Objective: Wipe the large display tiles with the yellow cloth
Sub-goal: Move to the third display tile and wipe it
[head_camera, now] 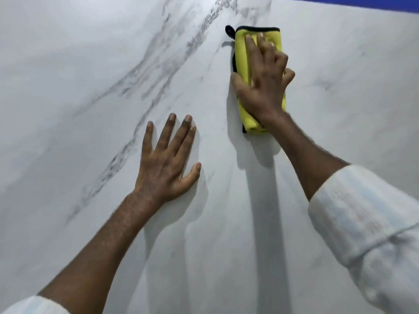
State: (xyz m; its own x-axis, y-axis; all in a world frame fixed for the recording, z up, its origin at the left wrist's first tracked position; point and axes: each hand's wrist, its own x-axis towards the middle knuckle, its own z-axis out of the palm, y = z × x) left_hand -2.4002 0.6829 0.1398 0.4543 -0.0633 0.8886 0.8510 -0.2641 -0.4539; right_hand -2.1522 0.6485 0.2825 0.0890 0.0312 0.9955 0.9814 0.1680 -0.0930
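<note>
A large white display tile (90,64) with grey marble veins fills almost the whole view. A folded yellow cloth (243,57) with black trim and a black loop lies flat against it at the upper right. My right hand (263,80) presses on the cloth, fingers spread along its length and the thumb at its left edge. My left hand (165,162) rests flat on the bare tile, lower and to the left, fingers straight and spread. The lower part of the cloth is hidden under my right wrist.
A blue strip (362,3) borders the tile along the top right edge. Rolled white sleeves (367,223) cover both forearms near the bottom of the view. Glossy reflections of my arms show on the tile.
</note>
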